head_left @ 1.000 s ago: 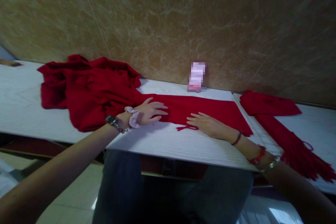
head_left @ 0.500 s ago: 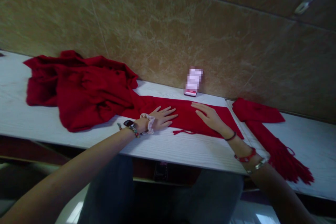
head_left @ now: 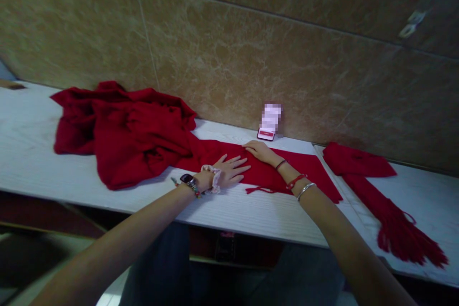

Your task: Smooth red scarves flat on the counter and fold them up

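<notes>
A red scarf (head_left: 308,172) lies stretched flat along a white table (head_left: 251,210), and its left part runs into a crumpled red heap (head_left: 125,129). My left hand (head_left: 231,170) rests flat on the scarf with fingers spread, a watch and a pink scrunchie on that wrist. My right hand (head_left: 260,150) lies palm down on the scarf's far edge, just behind and right of the left hand, fingers stretched toward the left. Neither hand holds anything.
A second red scarf (head_left: 373,186) with a fringe lies on the adjoining table at the right. A small pink and red item (head_left: 268,126) stands against the brown marble wall (head_left: 251,48). My legs in dark trousers show below the table edge.
My right hand has slid left and toward the wall along the scarf, ending close to the left hand. The left hand has stayed flat in about the same spot.
</notes>
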`<state>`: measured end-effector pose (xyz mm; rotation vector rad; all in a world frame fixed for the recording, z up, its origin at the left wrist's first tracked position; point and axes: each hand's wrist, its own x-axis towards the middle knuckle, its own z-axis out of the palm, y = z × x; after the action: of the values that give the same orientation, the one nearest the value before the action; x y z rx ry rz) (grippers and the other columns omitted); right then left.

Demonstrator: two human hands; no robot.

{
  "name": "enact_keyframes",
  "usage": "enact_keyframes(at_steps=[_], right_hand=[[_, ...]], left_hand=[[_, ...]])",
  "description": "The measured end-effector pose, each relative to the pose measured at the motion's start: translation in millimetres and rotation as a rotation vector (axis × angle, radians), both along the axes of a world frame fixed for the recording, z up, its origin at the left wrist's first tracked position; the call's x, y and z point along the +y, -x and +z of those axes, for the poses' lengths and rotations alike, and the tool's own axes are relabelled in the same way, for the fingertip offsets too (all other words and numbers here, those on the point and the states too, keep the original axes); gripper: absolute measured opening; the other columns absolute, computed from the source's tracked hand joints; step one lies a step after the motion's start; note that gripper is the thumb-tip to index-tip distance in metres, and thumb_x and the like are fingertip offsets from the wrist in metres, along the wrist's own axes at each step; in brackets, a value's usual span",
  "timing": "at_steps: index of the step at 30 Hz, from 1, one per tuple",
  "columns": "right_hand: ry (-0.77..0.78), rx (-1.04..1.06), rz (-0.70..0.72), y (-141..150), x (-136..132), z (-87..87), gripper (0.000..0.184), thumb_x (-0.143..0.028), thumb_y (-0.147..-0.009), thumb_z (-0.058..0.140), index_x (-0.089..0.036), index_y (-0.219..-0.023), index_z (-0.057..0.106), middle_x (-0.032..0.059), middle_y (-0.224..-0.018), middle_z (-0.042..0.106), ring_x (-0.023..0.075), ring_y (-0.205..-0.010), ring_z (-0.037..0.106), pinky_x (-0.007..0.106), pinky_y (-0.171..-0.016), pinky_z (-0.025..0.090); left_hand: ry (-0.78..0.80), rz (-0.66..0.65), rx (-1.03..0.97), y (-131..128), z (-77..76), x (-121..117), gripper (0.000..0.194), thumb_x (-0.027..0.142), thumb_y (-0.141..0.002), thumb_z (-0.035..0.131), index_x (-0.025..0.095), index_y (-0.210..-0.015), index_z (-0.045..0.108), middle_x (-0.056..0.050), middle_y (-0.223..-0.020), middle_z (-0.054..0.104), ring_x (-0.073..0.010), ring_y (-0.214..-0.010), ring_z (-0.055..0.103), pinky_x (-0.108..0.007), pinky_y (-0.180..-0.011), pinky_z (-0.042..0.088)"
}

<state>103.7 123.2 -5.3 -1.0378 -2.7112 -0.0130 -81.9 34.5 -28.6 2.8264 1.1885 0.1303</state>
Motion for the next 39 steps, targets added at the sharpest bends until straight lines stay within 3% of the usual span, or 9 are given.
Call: enact_keyframes(at_steps=[7, 11, 14, 17, 22, 25, 28, 35, 39], right_hand=[[0.008, -0.108, -0.069, 6.6, 13.4, 12.5, 0.012, -0.015, -0.080, 0.053, -0.012, -0.086, 0.063, 0.0097, -0.093, 0.064, 0.0171, -0.091, 0.057, 0.026, -0.081, 0.041], [-0.021, -0.092, -0.199, 10.0, 16.1, 10.0, 0.018, -0.014, -0.083, 0.044, -0.011, -0.093, 0.058, 0.0138, -0.096, 0.062, 0.0200, -0.092, 0.057, 0.029, -0.078, 0.041], [-0.031, -0.070, -0.291, 10.8, 18.9, 5.3, 0.021, -0.012, -0.085, 0.039, -0.010, -0.096, 0.056, 0.0156, -0.091, 0.063, 0.0214, -0.089, 0.058, 0.030, -0.075, 0.042], [-0.021, -0.055, -0.266, 11.0, 21.2, 2.0, 0.019, -0.012, -0.084, 0.041, -0.012, -0.095, 0.057, 0.0128, -0.092, 0.064, 0.0201, -0.090, 0.058, 0.029, -0.077, 0.042], [-0.019, 0.000, -0.159, 0.0, 18.2, 1.2, 0.027, -0.013, -0.086, 0.040, -0.012, -0.109, 0.052, 0.0110, -0.108, 0.060, 0.0162, -0.100, 0.054, 0.028, -0.086, 0.040], [-0.029, 0.063, -0.078, -17.0, 13.1, -1.0, 0.033, -0.019, -0.085, 0.044, -0.012, -0.117, 0.047, 0.0122, -0.114, 0.057, 0.0165, -0.101, 0.053, 0.031, -0.088, 0.040], [-0.026, 0.124, 0.032, -35.2, 8.6, -5.2, 0.032, -0.020, -0.082, 0.050, -0.013, -0.113, 0.052, 0.0117, -0.109, 0.060, 0.0181, -0.099, 0.055, 0.034, -0.088, 0.041], [-0.066, 0.131, -0.182, -48.6, 5.6, -5.3, 0.018, -0.008, -0.078, 0.050, -0.013, -0.091, 0.061, 0.0102, -0.094, 0.064, 0.0183, -0.091, 0.057, 0.032, -0.082, 0.042], [-0.074, 0.120, -0.217, -44.0, 2.3, -4.2, 0.016, -0.009, -0.080, 0.048, -0.014, -0.089, 0.061, 0.0088, -0.092, 0.064, 0.0174, -0.091, 0.055, 0.030, -0.083, 0.040]], left_hand=[[-0.018, 0.002, -0.043, 1.3, -1.9, -0.3, 0.043, 0.037, -0.090, 0.031, 0.033, -0.132, 0.033, 0.001, -0.141, 0.026, -0.0230, -0.130, 0.021, -0.047, -0.104, 0.012], [-0.001, 0.032, -0.032, 0.8, -1.8, -1.1, 0.042, 0.037, -0.089, 0.032, 0.035, -0.131, 0.033, 0.002, -0.141, 0.028, -0.0234, -0.130, 0.020, -0.047, -0.104, 0.013], [0.014, 0.045, 0.004, -1.3, 0.2, -1.9, 0.043, 0.037, -0.089, 0.031, 0.036, -0.132, 0.032, 0.002, -0.142, 0.025, -0.0278, -0.130, 0.016, -0.055, -0.101, 0.011], [0.022, 0.106, 0.047, -3.7, 4.0, -4.7, 0.043, 0.039, -0.088, 0.031, 0.038, -0.131, 0.033, 0.002, -0.143, 0.022, -0.0352, -0.130, 0.011, -0.061, -0.097, 0.012], [0.024, 0.214, 0.053, -2.6, 9.9, -9.2, 0.048, 0.050, -0.085, 0.033, 0.038, -0.132, 0.032, -0.003, -0.144, 0.017, -0.0418, -0.128, 0.012, -0.061, -0.096, 0.017], [0.045, 0.237, 0.063, -0.2, 12.4, -9.0, 0.051, 0.053, -0.084, 0.032, 0.039, -0.133, 0.029, -0.004, -0.145, 0.016, -0.0414, -0.128, 0.009, -0.061, -0.096, 0.017], [0.056, 0.234, 0.088, 1.7, 13.1, -8.4, 0.050, 0.052, -0.085, 0.031, 0.039, -0.133, 0.027, -0.004, -0.145, 0.015, -0.0400, -0.129, 0.008, -0.061, -0.097, 0.015], [0.022, 0.197, 0.143, 3.8, 20.1, -10.1, 0.050, 0.046, -0.085, 0.036, 0.035, -0.133, 0.031, -0.006, -0.144, 0.017, -0.0402, -0.128, 0.013, -0.061, -0.095, 0.018], [-0.067, 0.025, 0.135, -16.5, 35.1, -1.2, 0.041, 0.034, -0.085, 0.040, 0.028, -0.125, 0.046, -0.004, -0.138, 0.034, -0.0305, -0.128, 0.021, -0.051, -0.102, 0.016]])
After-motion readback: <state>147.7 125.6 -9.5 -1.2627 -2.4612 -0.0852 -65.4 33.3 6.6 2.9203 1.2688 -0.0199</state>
